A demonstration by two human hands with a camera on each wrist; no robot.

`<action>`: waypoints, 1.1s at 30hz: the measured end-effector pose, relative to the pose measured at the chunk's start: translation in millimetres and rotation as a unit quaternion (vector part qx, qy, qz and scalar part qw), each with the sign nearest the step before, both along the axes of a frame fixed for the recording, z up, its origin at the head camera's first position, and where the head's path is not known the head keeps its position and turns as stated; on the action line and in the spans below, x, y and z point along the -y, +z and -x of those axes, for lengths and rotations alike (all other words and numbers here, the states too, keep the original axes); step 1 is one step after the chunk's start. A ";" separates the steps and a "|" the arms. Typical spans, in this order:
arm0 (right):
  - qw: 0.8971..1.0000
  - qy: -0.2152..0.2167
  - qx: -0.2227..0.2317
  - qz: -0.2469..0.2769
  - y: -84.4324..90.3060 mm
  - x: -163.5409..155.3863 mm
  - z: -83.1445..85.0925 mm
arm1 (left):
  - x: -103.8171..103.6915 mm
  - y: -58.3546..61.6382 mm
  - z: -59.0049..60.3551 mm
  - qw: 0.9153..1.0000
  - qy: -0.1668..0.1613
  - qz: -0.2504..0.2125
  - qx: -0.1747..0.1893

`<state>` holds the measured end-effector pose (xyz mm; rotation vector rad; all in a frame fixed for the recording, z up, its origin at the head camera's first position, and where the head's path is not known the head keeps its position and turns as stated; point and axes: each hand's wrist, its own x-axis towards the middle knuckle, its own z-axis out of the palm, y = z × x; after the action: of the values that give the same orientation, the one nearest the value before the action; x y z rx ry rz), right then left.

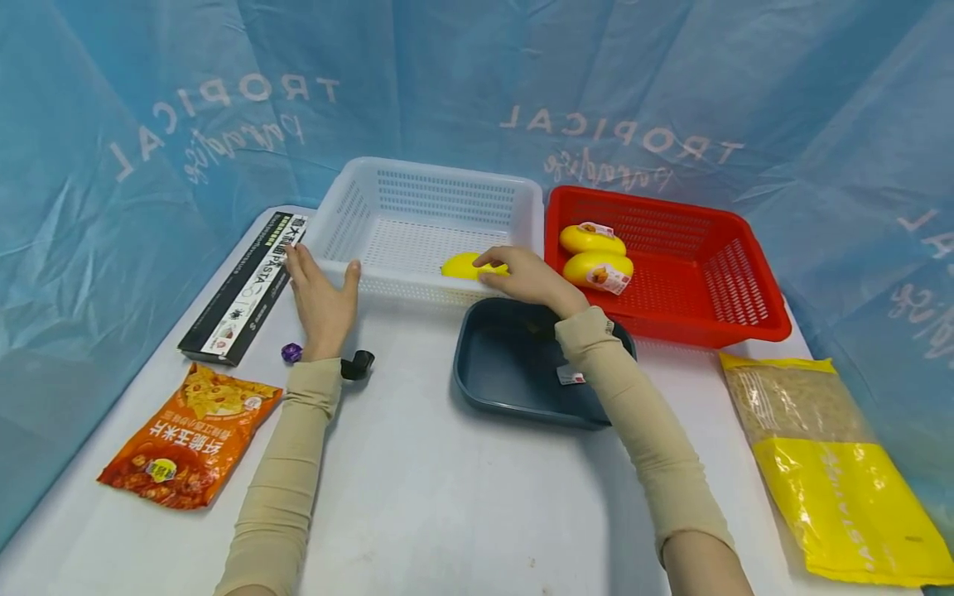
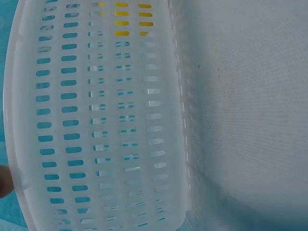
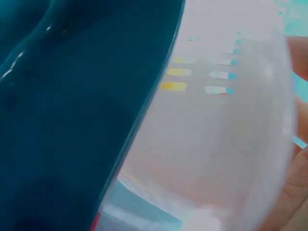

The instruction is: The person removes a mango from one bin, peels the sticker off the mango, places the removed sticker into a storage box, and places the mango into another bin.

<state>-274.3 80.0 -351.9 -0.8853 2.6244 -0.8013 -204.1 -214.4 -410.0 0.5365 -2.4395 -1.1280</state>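
Note:
The right hand point(image 1: 529, 277) reaches over the near rim of a white slotted basket point(image 1: 428, 178), fingers bent at a smooth yellow mango-shaped item point(image 1: 456, 266) inside. The hand covers part of that item, so whether the fingers grip it or only touch it is unclear. Yellow also shows through the basket wall point(image 2: 77, 125) in the left wrist view. By the basket's near left corner, the left hand point(image 1: 324, 306) has its fingers straight and thumb spread, with nothing in its grasp. Below the right forearm lies a dark blue tub point(image 1: 507, 389).
A red basket point(image 1: 671, 327) holds two yellow labelled items point(image 1: 592, 240). At left lie a black-and-white pasta box point(image 1: 249, 285), an orange snack bag point(image 1: 194, 434) and a small purple thing point(image 1: 291, 353). A yellow pasta bag point(image 1: 842, 480) lies far right. Blue curtain hangs behind.

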 end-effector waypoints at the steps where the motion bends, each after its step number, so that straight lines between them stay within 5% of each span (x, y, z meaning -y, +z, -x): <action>1: 1.000 0.001 -0.001 0.001 1.1 -2.8 -2.8 | -0.7 0.8 -0.2 1.000 -0.001 0.000 0.003; 7: 0.999 0.011 -0.015 0.028 5.7 -17.8 -21.9 | -4.7 2.5 -1.7 1.000 0.006 0.015 0.004; 13: 0.996 0.015 -0.031 0.080 6.4 -33.0 -41.2 | -12.6 4.7 -4.5 0.998 -0.002 0.053 -0.035; 19: 0.994 -0.009 -0.033 0.107 8.3 -47.4 -56.8 | -23.7 9.0 -5.7 0.989 -0.039 0.107 -0.096; 26: 0.991 -0.034 -0.035 0.124 11.7 -66.8 -78.4 | -38.5 18.9 -11.7 0.974 -0.089 0.117 -0.170; 33: 0.986 -0.067 -0.048 0.146 14.1 -85.0 -100.1 | -55.1 29.3 -24.8 0.964 -0.169 0.124 -0.164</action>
<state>-174.2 165.0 -337.8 -0.8419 2.7186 -1.2312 -179.3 -159.4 -380.7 -0.1433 -2.3748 -0.9215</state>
